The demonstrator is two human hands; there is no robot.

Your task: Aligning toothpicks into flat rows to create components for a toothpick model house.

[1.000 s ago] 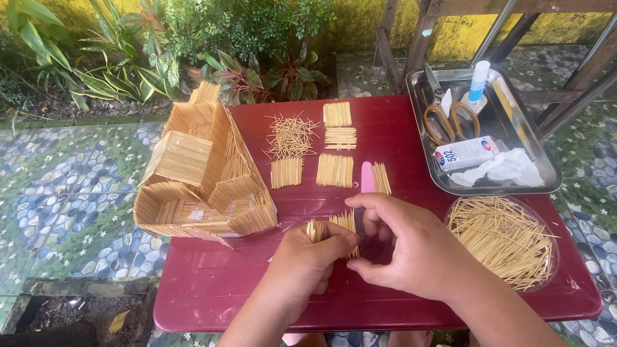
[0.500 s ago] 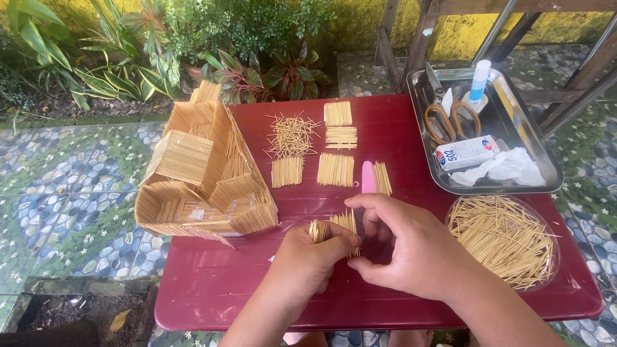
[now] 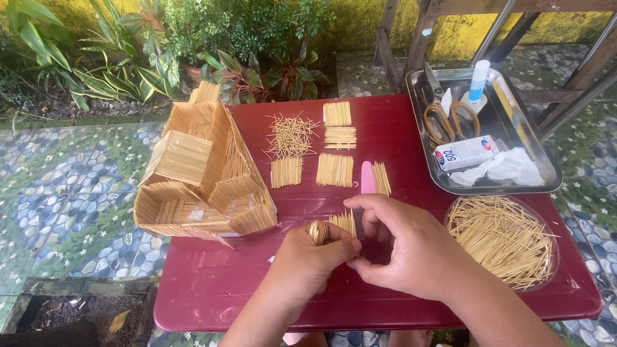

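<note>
The left hand (image 3: 315, 257) is curled around a small bundle of toothpicks (image 3: 317, 230), thumb and fingers pinching it so the blunt pale ends poke up. The right hand (image 3: 411, 247) is pressed together at the fingertips, gripping a flat glued toothpick panel (image 3: 347, 223) just at 3 o'clock of the bundle, the two pieces touching. Both sit low over the glossy dark red desk (image 3: 212, 283), near its front middle.

At 10 o'clock from the hands stands a boxy house model (image 3: 202, 177) built wholly of straw-coloured toothpick walls, ridged in texture, open at the front. At 12 o'clock lie several flat rectangular toothpick mats (image 3: 335, 169) and one loose, tangled heap of toothpicks (image 3: 291, 135). A slim pink strip (image 3: 367, 176) lies among the mats.

At 3 o'clock a round clear plastic dish (image 3: 504, 241) holds a thick mound of loose toothpicks. At 1 o'clock a shiny rectangular steel tray (image 3: 546, 173) holds scissors with amber handles (image 3: 450, 119), a white tube with a blue cap (image 3: 477, 83), a small white carton (image 3: 466, 153) and crumpled white tissue (image 3: 508, 166).
</note>
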